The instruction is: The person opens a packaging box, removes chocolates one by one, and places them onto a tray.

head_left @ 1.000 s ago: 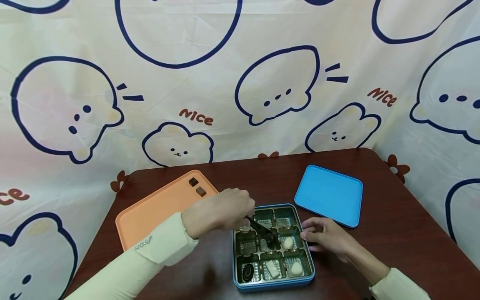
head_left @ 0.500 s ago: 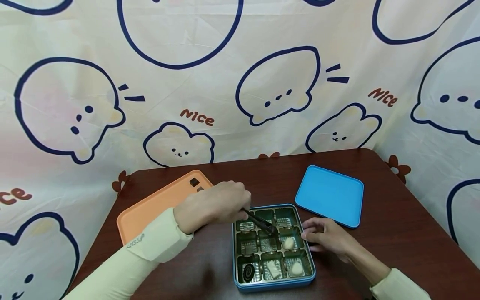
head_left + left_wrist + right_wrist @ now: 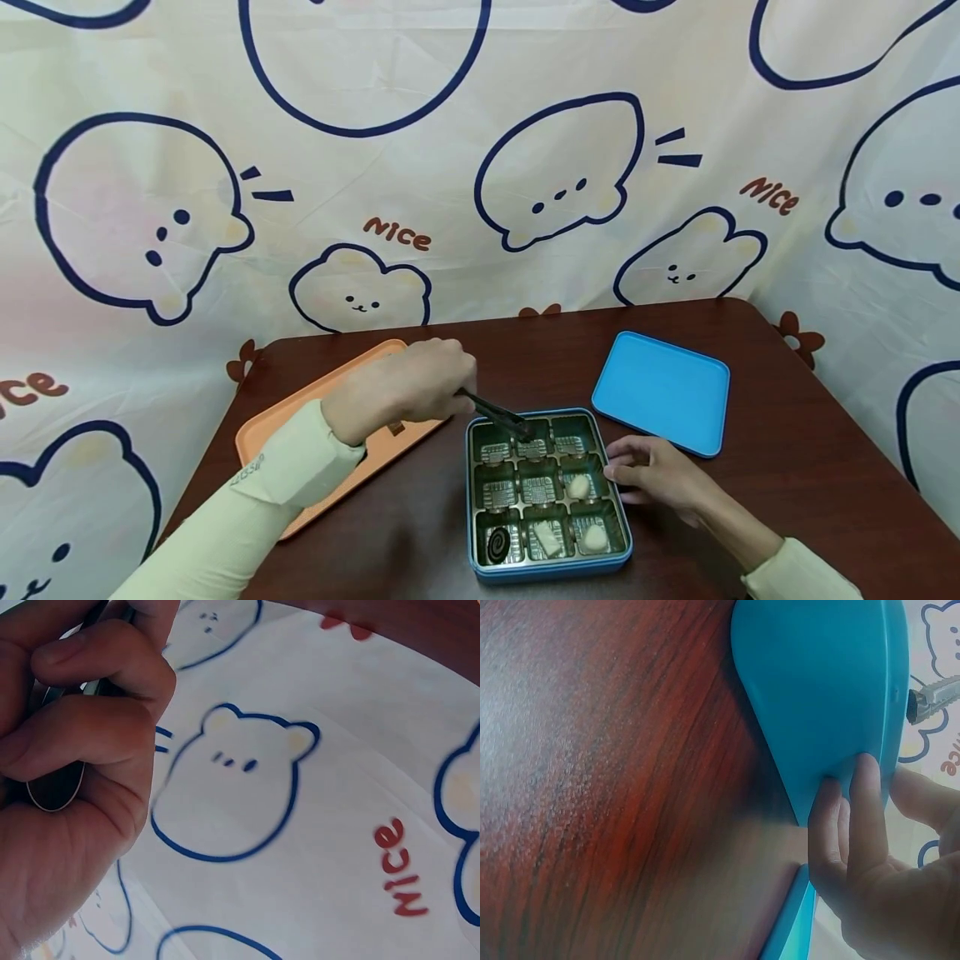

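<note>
My left hand (image 3: 416,379) grips a pair of dark tongs (image 3: 491,412), its fingers curled round the handle in the left wrist view. The tip of the tongs is over the back-middle compartment of a blue box (image 3: 551,571) with a shiny, divided insert. My right hand (image 3: 660,479) holds the box's right side, fingers against the outer wall and thumb at the rim (image 3: 894,697). In the front row lie a black spiral piece (image 3: 498,545), a white slab (image 3: 547,539) and a white lump (image 3: 595,538). Another white lump (image 3: 578,487) sits behind, in the middle-right compartment.
An orange tray (image 3: 281,425) lies at the left, partly under my left forearm, with a small brown piece (image 3: 396,427) on it. A blue lid-like tray (image 3: 662,392) lies behind the box to the right. Patterned cloth (image 3: 360,183) hangs behind the table (image 3: 517,367).
My left hand has moved left over the orange tray, drawing the tongs out of the centre compartment towards the back. My right hand stays at the box's side.
</note>
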`<state>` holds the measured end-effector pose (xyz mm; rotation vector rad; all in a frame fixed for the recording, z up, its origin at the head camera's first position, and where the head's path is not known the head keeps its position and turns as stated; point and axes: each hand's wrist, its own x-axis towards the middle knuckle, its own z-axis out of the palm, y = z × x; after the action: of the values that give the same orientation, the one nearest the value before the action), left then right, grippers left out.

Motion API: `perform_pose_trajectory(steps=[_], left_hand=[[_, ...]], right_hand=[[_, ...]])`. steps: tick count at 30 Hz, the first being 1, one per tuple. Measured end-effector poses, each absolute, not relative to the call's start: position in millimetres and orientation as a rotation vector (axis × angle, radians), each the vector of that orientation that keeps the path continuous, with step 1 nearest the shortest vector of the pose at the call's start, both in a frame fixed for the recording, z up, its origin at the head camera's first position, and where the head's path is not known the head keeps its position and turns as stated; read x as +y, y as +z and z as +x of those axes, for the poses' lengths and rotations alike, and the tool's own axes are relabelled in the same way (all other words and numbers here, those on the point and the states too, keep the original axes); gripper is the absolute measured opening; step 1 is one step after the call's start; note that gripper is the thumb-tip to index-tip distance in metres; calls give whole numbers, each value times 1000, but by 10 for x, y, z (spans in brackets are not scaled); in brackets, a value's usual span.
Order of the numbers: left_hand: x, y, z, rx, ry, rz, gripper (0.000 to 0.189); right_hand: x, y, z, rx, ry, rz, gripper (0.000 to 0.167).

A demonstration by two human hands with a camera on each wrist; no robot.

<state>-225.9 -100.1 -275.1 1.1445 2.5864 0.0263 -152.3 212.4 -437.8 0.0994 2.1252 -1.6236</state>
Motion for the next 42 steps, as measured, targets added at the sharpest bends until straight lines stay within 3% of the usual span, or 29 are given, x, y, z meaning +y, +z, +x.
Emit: perform_pose_trajectory(steps=[24,42], left_hand=[[-1977,-2833,-2822,2618,140,799,31],[-2469,-3009,-2964,2656,40,577,21]], right_hand=[[2129,-4392,-1529,2128,-1632,103,49],[2128,-4388,-1525,2124,-1631,118,49]])
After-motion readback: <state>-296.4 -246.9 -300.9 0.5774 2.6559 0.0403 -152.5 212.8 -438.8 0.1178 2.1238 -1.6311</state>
